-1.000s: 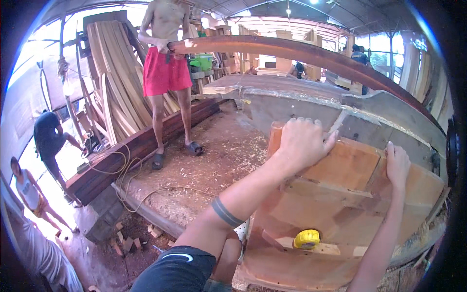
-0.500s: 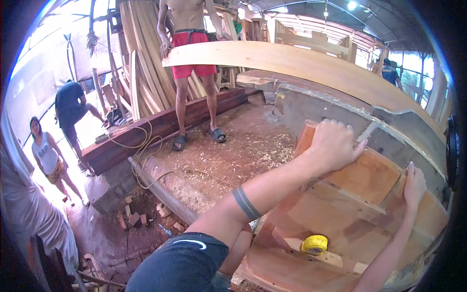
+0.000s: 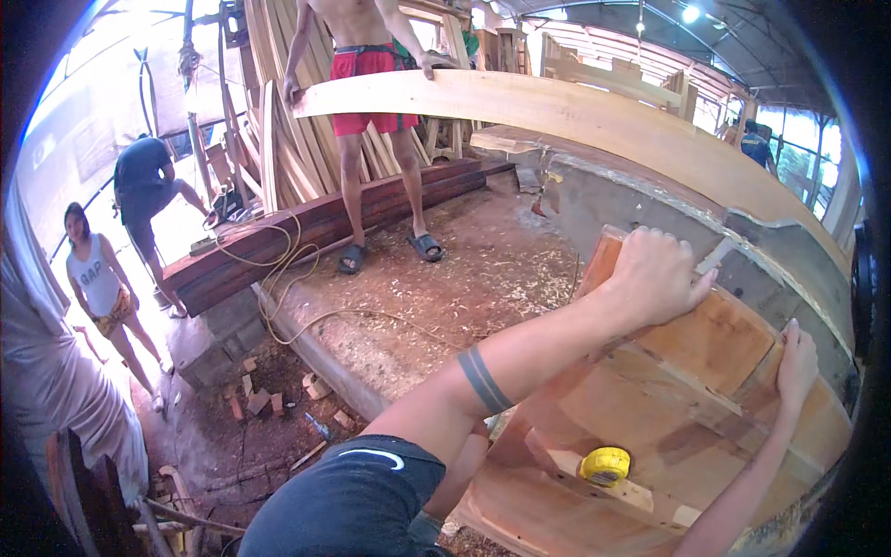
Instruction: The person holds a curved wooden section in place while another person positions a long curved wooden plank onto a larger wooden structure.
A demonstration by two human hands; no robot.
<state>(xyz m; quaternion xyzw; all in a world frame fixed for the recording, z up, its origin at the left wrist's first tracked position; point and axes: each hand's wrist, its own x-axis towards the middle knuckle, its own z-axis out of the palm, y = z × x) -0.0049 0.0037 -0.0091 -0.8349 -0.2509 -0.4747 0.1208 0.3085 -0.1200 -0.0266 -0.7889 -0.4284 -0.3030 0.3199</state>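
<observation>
My left hand (image 3: 654, 278) is closed over the upper edge of an orange-brown wooden panel (image 3: 724, 334). A pale flat strip (image 3: 715, 255) lies by its thumb; whether the hand holds the strip I cannot tell. Farther right, my right hand (image 3: 796, 362) has its fingers together, hooked over the same piece's far edge. The panel belongs to a curved, ribbed wooden structure in front of me. A yellow tape measure (image 3: 605, 466) rests on a crosspiece inside it, below both hands and touched by neither.
Beyond stands a grey-sided hull edge (image 3: 631, 195). A co-worker in red shorts (image 3: 362, 65) holds a long curved plank (image 3: 520, 97) above it. Dark beams (image 3: 306, 237), a yellow cord (image 3: 348, 314) and wood shavings lie on the left. Two people stand farther left.
The co-worker's plank has shifted slightly left, and their other hand now rests on its top edge. My view has turned a little; both my hands keep their places on the wood.
</observation>
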